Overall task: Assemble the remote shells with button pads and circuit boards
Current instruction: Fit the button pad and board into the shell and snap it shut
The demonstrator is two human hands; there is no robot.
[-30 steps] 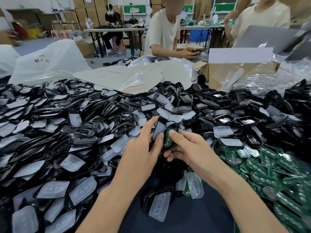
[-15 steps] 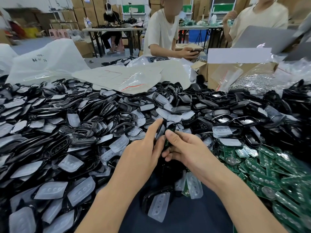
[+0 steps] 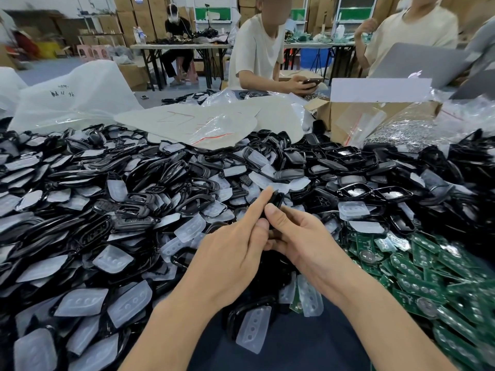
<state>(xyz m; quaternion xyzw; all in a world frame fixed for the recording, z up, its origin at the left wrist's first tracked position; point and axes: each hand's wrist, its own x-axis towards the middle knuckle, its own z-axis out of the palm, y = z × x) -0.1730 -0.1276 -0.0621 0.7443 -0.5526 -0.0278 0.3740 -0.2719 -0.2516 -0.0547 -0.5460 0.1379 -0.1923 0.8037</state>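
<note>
- Warehouse room behind, cartons (image 3: 144, 14) stacked along the back wall; three people (image 3: 257, 49) sit at the far tables, one behind a laptop (image 3: 417, 62)
- desk (image 3: 294, 349) heaped past counting; black shells (image 3: 134, 220) left and centre; translucent button pads (image 3: 253, 330) strewn among them; green circuit boards (image 3: 428, 277) at the right
- one remote shell (image 3: 276, 200) held upright over the heap at centre; left hand (image 3: 230, 253) pinches it, forefinger straight along its side; right hand (image 3: 302, 242) grips the other side, thumb on its edge

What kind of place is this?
Most likely an electronics assembly workshop, perhaps in a warehouse: heaps of black remote shells, clear button pads and green circuit boards lie in front, and stacked cardboard boxes line the back.
</note>
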